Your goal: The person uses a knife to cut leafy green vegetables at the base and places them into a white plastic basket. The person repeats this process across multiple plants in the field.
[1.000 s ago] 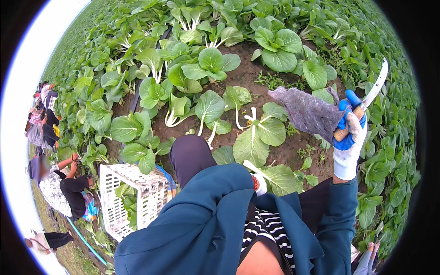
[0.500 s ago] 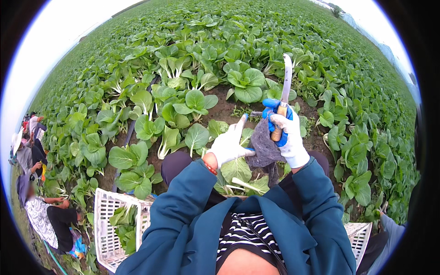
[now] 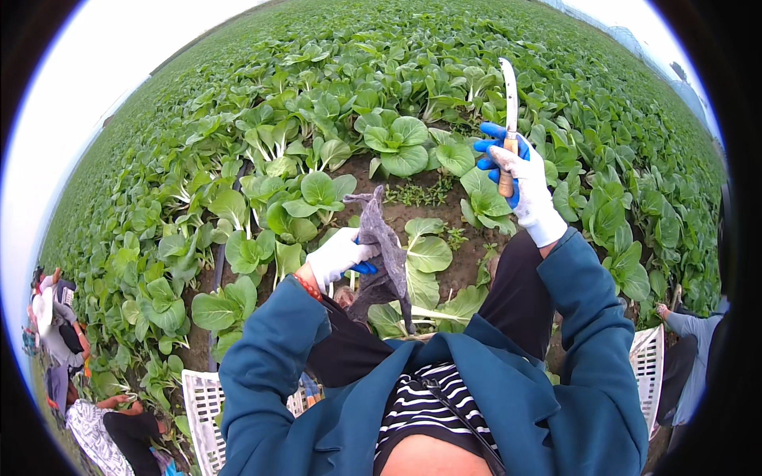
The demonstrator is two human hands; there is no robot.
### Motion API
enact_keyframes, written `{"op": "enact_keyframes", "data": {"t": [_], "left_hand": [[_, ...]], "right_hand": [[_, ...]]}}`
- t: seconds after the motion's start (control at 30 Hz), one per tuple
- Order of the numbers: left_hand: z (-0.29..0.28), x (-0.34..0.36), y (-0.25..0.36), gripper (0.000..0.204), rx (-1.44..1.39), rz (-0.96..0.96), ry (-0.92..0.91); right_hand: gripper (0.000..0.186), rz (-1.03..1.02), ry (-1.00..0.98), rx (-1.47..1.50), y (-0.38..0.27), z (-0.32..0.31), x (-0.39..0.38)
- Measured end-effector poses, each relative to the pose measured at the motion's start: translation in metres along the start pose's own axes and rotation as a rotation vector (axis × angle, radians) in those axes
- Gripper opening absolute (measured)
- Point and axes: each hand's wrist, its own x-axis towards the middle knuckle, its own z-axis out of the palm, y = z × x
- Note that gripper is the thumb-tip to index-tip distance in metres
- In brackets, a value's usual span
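Note:
My right hand [image 3: 520, 174], in a white glove with blue palm, is closed round the wooden handle of a knife [image 3: 510, 99]. Its slightly curved blade points up and away from me. My left hand [image 3: 343, 255], gloved alike and with a red bead bracelet at the wrist, grips a crumpled grey cloth [image 3: 382, 258] that hangs down over my lap. Between my knees lie cut bok choy leaves [image 3: 460, 305] with pale stems. Just beyond my hands grows a bok choy plant [image 3: 397, 147] in bare brown soil.
A white plastic crate [image 3: 204, 412] stands at my left, and another white crate [image 3: 647, 369] at my right. Co-workers sit at the left edge, one in a patterned top [image 3: 99, 432]; a person in a grey sleeve [image 3: 692, 329] is at the far right. Rows of bok choy stretch ahead.
My hands have moved apart. The left has drawn the grey cloth away to the left, off the knife handle; the right has lifted the knife up and to the right.

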Motion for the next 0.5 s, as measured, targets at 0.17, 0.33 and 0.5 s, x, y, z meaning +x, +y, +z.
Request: {"op": "enact_keyframes", "data": {"t": [0.17,0.33,0.5], "left_hand": [[-0.046,0.051,-0.010,0.045,-0.042,-0.158,-0.074],[-0.089,0.137,-0.010,0.045,-0.298,-0.318,0.003],[-0.156,0.307,0.039,0.042,-0.299,-0.096,0.195]], "right_hand": [[0.047,-0.007,0.251,-0.106,0.039,-0.103,0.041],[0.047,0.220,0.525,-0.099,0.156,-0.194,0.045],[0.047,0.450,0.713,-0.054,0.265,-0.244,0.000]]}}
